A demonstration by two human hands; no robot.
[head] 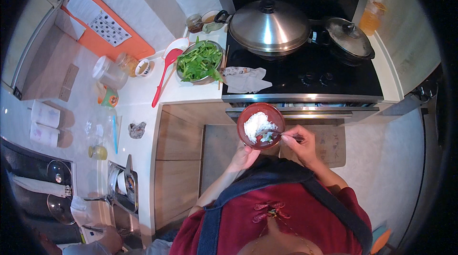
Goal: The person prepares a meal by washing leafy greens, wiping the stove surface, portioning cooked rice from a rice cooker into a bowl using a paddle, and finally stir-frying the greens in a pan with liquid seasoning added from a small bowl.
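Observation:
My left hand (247, 156) holds a reddish-brown bowl (243, 112) from below, in front of the stove's edge. White food that looks like rice (258, 123), with some green pieces near its lower edge, lies in the bowl. Between the fingers of my right hand (300, 142) is the handle of a metal spoon (273, 132), its head down in the food. Beyond the bowl, a covered steel wok (270, 29) stands on the black stove (286, 81). Leafy greens (200, 60) fill a metal bowl on the counter to the left.
A smaller lidded pan (349, 38) stands at the stove's right. A cloth (247, 80) lies on its left front edge. A red ladle (164, 72) rests on the counter (137, 162). Another person's arm (109, 239) is near the sink (125, 219) at lower left.

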